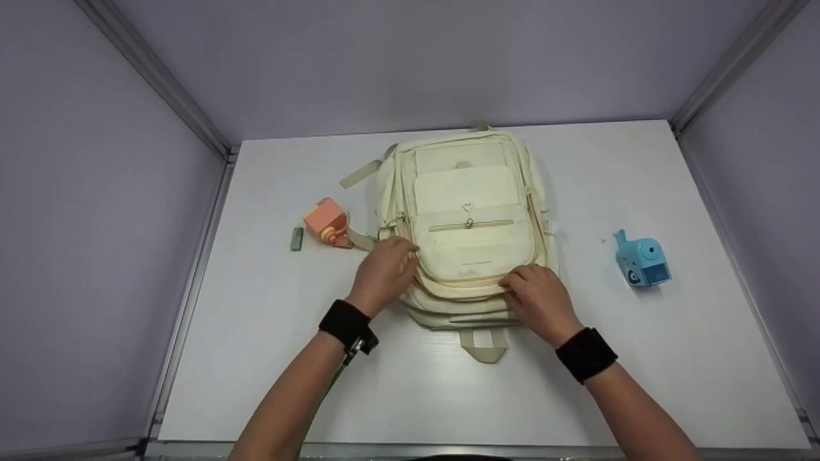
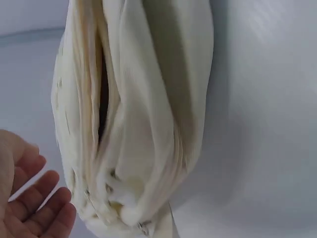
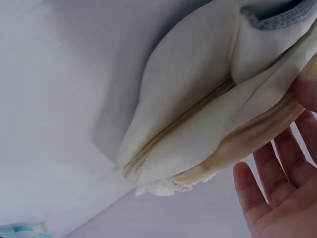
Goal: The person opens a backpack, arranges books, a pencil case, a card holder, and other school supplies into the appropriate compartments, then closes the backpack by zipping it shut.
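Note:
A cream backpack (image 1: 474, 250) lies front up on the white table, its top handle loop (image 1: 485, 353) toward me. My left hand (image 1: 386, 272) is at its left front edge; in the left wrist view the fingers (image 2: 37, 201) are loosely bent beside the fabric and hold nothing. A dark gap shows between two layers of the bag there. At the lower right, my right hand (image 1: 541, 301) pinches the edge of the front compartment between thumb and fingers. The right wrist view shows the thumb on the tan edge and the other fingers (image 3: 270, 173) spread below it.
An orange-pink toy-like object (image 1: 325, 221) and a small green block (image 1: 296, 239) lie left of the backpack, near a loose strap (image 1: 360, 174). To the right stands a blue crank pencil sharpener (image 1: 642, 261). Grey panels (image 1: 410, 64) enclose the table (image 1: 256, 384) on its sides and back.

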Motion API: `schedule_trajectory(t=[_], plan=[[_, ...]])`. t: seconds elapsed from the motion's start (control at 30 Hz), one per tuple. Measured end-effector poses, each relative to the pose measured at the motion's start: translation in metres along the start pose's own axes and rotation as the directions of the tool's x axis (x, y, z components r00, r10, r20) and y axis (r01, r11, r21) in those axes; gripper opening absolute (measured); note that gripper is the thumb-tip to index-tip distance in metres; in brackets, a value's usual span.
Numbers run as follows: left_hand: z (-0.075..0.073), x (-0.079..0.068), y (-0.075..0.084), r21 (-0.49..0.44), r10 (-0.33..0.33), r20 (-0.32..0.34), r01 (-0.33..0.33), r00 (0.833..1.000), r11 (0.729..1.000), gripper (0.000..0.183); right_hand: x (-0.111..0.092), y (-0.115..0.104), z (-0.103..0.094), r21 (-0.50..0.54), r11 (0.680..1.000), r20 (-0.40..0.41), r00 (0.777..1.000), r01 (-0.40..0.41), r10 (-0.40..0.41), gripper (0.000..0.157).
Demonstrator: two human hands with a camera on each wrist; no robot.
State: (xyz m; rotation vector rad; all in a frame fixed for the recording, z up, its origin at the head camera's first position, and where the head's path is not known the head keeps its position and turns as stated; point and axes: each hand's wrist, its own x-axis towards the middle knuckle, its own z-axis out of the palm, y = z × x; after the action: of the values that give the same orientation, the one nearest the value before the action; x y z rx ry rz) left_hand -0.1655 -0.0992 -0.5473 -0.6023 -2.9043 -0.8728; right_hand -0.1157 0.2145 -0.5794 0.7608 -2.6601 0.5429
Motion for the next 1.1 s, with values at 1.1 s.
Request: schedule_trajectory(t=[1.1], plan=[[-0.050,0.066,0.068,0.239,0.322,-0.036,-0.304,0.946,0.922,0.033,0.102,-0.008,-0.071,0.027,0.997,-0.306,0.949,-0.072,0.077,0.010]])
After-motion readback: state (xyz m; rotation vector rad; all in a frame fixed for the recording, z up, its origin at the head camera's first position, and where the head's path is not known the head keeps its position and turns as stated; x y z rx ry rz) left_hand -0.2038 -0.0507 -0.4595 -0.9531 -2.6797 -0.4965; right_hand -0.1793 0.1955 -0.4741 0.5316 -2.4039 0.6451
